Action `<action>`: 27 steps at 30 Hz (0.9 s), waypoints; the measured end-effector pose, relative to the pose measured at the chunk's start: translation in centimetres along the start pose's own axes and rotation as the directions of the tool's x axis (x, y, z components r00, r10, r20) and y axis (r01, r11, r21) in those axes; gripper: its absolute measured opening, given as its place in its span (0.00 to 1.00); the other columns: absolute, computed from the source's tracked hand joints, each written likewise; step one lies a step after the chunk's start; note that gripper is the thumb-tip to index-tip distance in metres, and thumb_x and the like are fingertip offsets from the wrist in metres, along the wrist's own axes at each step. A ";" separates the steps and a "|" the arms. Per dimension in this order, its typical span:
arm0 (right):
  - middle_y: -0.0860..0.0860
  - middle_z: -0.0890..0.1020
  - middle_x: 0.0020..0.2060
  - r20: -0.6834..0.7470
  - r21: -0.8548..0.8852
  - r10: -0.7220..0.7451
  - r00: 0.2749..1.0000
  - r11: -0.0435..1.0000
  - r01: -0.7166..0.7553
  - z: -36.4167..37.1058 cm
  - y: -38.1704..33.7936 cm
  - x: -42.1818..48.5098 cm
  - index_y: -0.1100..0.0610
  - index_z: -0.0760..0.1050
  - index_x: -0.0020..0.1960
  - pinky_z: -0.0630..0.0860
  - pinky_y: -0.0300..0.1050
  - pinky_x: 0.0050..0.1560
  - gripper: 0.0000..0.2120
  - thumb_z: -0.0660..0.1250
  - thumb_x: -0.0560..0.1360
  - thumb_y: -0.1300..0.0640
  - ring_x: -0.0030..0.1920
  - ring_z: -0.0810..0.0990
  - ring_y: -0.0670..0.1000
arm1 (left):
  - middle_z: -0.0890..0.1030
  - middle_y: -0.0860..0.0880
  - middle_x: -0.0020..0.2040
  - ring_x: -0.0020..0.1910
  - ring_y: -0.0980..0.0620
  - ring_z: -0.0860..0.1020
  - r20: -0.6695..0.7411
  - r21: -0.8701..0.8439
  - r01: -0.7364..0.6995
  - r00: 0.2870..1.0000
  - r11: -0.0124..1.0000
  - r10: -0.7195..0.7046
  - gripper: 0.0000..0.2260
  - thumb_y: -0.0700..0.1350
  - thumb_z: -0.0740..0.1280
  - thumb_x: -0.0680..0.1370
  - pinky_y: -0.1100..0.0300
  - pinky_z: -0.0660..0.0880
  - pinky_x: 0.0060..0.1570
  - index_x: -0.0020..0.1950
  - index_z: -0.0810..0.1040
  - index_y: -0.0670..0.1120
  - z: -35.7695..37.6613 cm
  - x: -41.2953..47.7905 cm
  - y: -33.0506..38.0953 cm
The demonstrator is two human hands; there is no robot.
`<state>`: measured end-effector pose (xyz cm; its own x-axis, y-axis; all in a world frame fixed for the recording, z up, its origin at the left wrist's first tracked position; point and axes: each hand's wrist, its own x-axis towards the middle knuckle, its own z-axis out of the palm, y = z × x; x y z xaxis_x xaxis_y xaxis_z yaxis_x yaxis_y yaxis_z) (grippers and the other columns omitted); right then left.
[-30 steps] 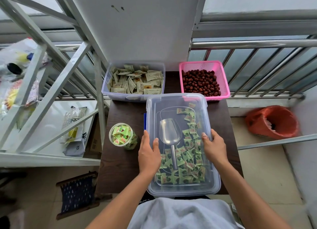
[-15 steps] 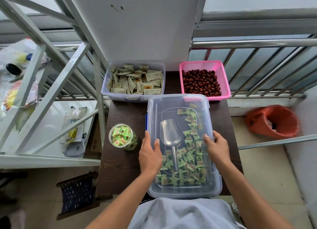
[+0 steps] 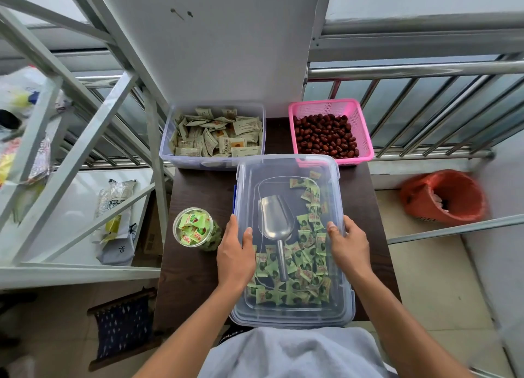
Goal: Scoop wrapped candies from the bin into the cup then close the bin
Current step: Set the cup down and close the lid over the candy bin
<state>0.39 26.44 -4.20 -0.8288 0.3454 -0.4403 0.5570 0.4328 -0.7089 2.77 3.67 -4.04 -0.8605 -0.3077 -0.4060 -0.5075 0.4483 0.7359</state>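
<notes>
A clear plastic bin (image 3: 289,318) sits on the dark table (image 3: 198,278) in front of me, with its clear lid (image 3: 286,167) lying on top. Through the lid I see green wrapped candies (image 3: 306,267) and a metal scoop (image 3: 276,219). My left hand (image 3: 235,253) rests on the lid's left edge and my right hand (image 3: 347,244) on its right edge, fingers pressing down. A clear cup (image 3: 195,228) full of green candies stands on the table to the left of the bin.
Behind the bin are a clear box of beige sachets (image 3: 215,135) and a pink basket of red dates (image 3: 329,133). A metal rack (image 3: 71,139) with bags stands left. An orange waste basket (image 3: 445,196) sits on the floor right, by the railing (image 3: 425,68).
The lid has settled flatter on the bin. Both hands have slid slightly along its side edges and still press on it.
</notes>
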 end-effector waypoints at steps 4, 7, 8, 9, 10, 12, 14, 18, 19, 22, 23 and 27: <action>0.54 0.82 0.54 0.021 -0.023 -0.013 1.000 1.000 0.014 0.4 0.1 -0.3 0.55 0.75 0.65 0.77 0.53 0.56 0.16 0.61 0.82 0.48 0.55 0.80 0.57 | 0.60 0.51 0.82 0.81 0.53 0.58 0.016 0.016 -0.011 1.000 1.000 0.011 0.28 0.52 0.58 0.86 0.58 0.55 0.79 0.83 0.54 0.47 -0.4 0.0 -0.2; 0.56 0.79 0.60 0.025 -0.050 -0.010 1.000 0.999 0.011 0.6 -0.2 -0.3 0.55 0.71 0.70 0.74 0.57 0.63 0.20 0.60 0.82 0.46 0.62 0.77 0.59 | 0.59 0.51 0.82 0.81 0.53 0.58 0.029 0.010 0.005 1.000 1.000 -0.006 0.28 0.52 0.58 0.86 0.58 0.55 0.78 0.83 0.54 0.48 -0.4 0.2 -0.3; 0.57 0.78 0.63 0.025 -0.049 0.001 1.000 0.999 0.000 0.6 -0.2 -0.2 0.56 0.70 0.72 0.73 0.57 0.66 0.22 0.60 0.82 0.47 0.65 0.76 0.60 | 0.60 0.51 0.82 0.80 0.52 0.58 0.028 0.005 0.006 1.000 1.000 -0.006 0.28 0.53 0.58 0.86 0.58 0.55 0.77 0.83 0.54 0.48 -0.3 0.3 -0.3; 0.59 0.77 0.65 0.028 -0.047 0.024 0.999 0.999 -0.023 0.6 -0.4 -0.1 0.58 0.68 0.73 0.71 0.56 0.67 0.23 0.60 0.83 0.48 0.67 0.74 0.61 | 0.60 0.51 0.82 0.80 0.52 0.58 0.026 0.000 0.005 1.000 1.000 -0.005 0.28 0.53 0.58 0.86 0.58 0.55 0.77 0.83 0.54 0.48 -0.2 0.5 -0.3; 0.59 0.76 0.67 0.031 -0.044 0.034 0.999 0.998 -0.033 0.5 -0.4 0.1 0.59 0.67 0.74 0.69 0.55 0.67 0.23 0.60 0.83 0.49 0.68 0.73 0.61 | 0.60 0.51 0.82 0.80 0.52 0.58 0.025 -0.005 0.008 1.000 1.000 -0.008 0.28 0.53 0.59 0.86 0.58 0.56 0.77 0.83 0.54 0.49 -0.1 0.6 -0.3; 0.59 0.77 0.65 0.038 -0.051 0.034 0.999 0.998 -0.032 0.4 -0.8 0.2 0.60 0.68 0.73 0.71 0.53 0.64 0.22 0.60 0.83 0.50 0.66 0.75 0.61 | 0.61 0.51 0.82 0.80 0.52 0.59 0.027 -0.012 0.020 0.999 1.000 -0.019 0.28 0.53 0.59 0.85 0.59 0.56 0.76 0.83 0.55 0.49 0.1 1.0 -0.2; 0.57 0.79 0.62 0.033 -0.056 0.030 0.999 0.998 -0.028 0.4 -0.8 0.4 0.58 0.70 0.71 0.73 0.52 0.61 0.20 0.60 0.83 0.49 0.62 0.77 0.59 | 0.61 0.51 0.82 0.80 0.52 0.59 0.029 -0.014 0.030 0.999 0.999 -0.029 0.28 0.53 0.59 0.85 0.60 0.56 0.75 0.83 0.55 0.49 0.2 1.2 -0.3; 0.52 0.78 0.58 0.026 -0.064 0.016 1.000 0.998 -0.015 0.5 -0.6 0.2 0.56 0.71 0.70 0.74 0.53 0.61 0.20 0.61 0.82 0.47 0.60 0.77 0.57 | 0.60 0.52 0.82 0.80 0.52 0.58 0.036 -0.019 0.031 0.999 0.999 -0.031 0.28 0.54 0.59 0.85 0.58 0.56 0.77 0.84 0.54 0.50 0.2 1.1 -0.6; 0.54 0.77 0.60 0.016 -0.066 0.015 1.000 0.998 -0.014 0.7 -0.5 0.2 0.55 0.70 0.70 0.74 0.52 0.61 0.21 0.61 0.82 0.46 0.59 0.77 0.56 | 0.59 0.52 0.82 0.81 0.53 0.57 0.036 -0.026 0.032 0.999 0.999 -0.031 0.28 0.54 0.59 0.85 0.56 0.55 0.78 0.84 0.54 0.51 0.3 1.1 -0.6; 0.57 0.67 0.69 -0.004 -0.038 0.070 0.998 0.997 -0.070 1.0 -0.5 0.3 0.56 0.65 0.75 0.71 0.49 0.62 0.26 0.63 0.81 0.46 0.59 0.74 0.55 | 0.55 0.50 0.83 0.82 0.51 0.51 0.011 -0.008 0.049 0.999 0.999 -0.049 0.28 0.56 0.58 0.85 0.53 0.51 0.78 0.84 0.53 0.54 0.7 1.2 -0.8; 0.57 0.65 0.71 -0.008 -0.031 0.103 0.995 0.994 -0.103 1.1 -0.5 0.4 0.55 0.61 0.77 0.70 0.53 0.66 0.30 0.64 0.80 0.45 0.63 0.73 0.58 | 0.54 0.49 0.83 0.82 0.49 0.49 -0.004 0.026 0.066 0.998 0.997 -0.066 0.28 0.57 0.58 0.85 0.51 0.50 0.78 0.84 0.53 0.55 0.8 1.2 -0.9; 0.58 0.67 0.75 0.038 0.030 0.224 0.974 0.974 -0.225 0.8 0.1 1.3 0.53 0.51 0.80 0.67 0.65 0.70 0.41 0.67 0.76 0.39 0.72 0.69 0.62 | 0.56 0.46 0.83 0.81 0.43 0.53 -0.009 0.017 0.163 0.987 0.986 -0.163 0.32 0.60 0.59 0.84 0.47 0.52 0.77 0.84 0.51 0.53 0.8 1.2 -0.7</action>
<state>-0.63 26.27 -5.26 -0.6846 0.4015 -0.6084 0.7272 0.3190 -0.6078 2.05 3.66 -5.54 -0.7658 -0.3840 -0.5158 -0.6418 0.4064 0.6503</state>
